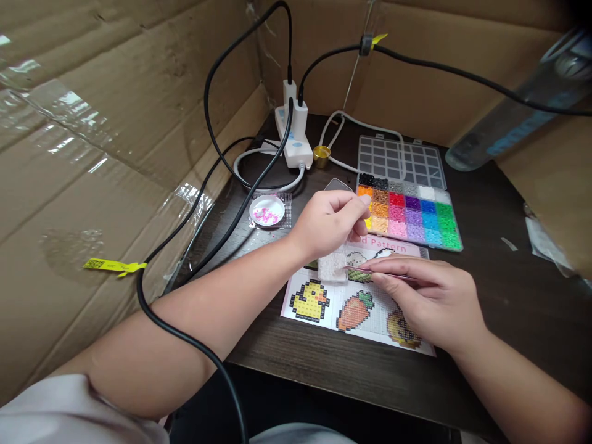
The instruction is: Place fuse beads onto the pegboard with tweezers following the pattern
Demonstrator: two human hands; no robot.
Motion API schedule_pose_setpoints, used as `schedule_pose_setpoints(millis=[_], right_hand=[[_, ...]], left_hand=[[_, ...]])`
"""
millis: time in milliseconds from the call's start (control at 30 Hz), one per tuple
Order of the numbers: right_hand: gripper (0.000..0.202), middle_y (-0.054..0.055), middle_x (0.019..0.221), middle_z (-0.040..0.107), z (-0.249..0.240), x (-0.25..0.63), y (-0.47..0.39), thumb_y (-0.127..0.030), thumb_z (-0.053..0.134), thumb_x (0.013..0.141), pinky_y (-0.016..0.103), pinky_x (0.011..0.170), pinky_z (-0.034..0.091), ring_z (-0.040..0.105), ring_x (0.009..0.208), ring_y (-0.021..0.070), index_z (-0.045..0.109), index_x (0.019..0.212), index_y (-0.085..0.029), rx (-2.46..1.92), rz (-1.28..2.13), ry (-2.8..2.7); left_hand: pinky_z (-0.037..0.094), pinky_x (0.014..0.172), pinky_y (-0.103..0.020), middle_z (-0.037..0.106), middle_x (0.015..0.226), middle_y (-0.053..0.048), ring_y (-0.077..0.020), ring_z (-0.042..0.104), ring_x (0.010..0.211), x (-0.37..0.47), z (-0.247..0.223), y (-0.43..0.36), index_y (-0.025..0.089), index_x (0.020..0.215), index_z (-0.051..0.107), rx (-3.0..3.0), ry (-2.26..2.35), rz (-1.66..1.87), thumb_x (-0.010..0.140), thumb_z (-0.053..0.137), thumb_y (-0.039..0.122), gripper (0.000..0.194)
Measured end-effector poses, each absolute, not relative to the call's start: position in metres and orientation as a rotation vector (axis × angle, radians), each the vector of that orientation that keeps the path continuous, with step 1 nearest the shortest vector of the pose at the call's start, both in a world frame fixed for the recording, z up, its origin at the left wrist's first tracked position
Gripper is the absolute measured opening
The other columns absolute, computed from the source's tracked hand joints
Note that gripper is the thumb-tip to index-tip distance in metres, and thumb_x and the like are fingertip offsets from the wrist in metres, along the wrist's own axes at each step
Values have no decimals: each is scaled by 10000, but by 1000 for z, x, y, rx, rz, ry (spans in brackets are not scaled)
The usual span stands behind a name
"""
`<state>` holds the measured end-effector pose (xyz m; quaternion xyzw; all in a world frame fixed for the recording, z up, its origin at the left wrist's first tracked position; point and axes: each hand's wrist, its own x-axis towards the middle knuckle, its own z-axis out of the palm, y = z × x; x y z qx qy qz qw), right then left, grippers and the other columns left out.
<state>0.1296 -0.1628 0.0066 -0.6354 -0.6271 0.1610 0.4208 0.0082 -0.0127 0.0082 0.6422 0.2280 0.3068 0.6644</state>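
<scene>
My right hand [432, 302] is closed around slim metal tweezers [365, 269], whose tips point left. Those tips reach a small clear square pegboard [332, 277] with pale beads or pegs on it; I cannot tell whether they grip a bead. My left hand [330, 222] is closed just above the board, its fingers curled in, and whatever they may hold is hidden. Under the board lies a printed pattern sheet [330, 305] with a chick, a carrot and other pixel pictures. Beyond my hands a compartment box [456, 237] holds beads sorted by colour, its clear lid [402, 157] folded back.
Left of my left hand, a white dish [267, 211] of pink and white beads rests on a clear pegboard [287, 216]. A power strip [296, 148], black cable [217, 243] and gold cup [322, 157] stand near cardboard walls [115, 154]. A clear bottle [513, 117] is at right.
</scene>
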Motion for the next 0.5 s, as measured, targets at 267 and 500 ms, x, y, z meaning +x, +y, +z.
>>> schedule_pose_setpoints(millis=[267, 500], right_hand=[[183, -30, 898, 777, 6, 129, -163, -161, 682, 828, 292, 701, 640, 750, 775, 178, 761, 894, -311, -1583, 409, -1553], [171, -25, 921, 777, 6, 130, -164, -163, 681, 834, 285, 713, 639, 750, 798, 179, 761, 900, -299, -1600, 417, -1564]], left_hand=[[447, 508, -214, 623, 570, -16, -89, 573, 506, 8, 9, -13, 156, 628, 583, 1441, 516, 689, 908, 525, 312, 326], [447, 504, -224, 623, 564, -14, -92, 574, 502, 8, 9, -13, 159, 623, 584, 1428, 517, 691, 910, 524, 307, 329]])
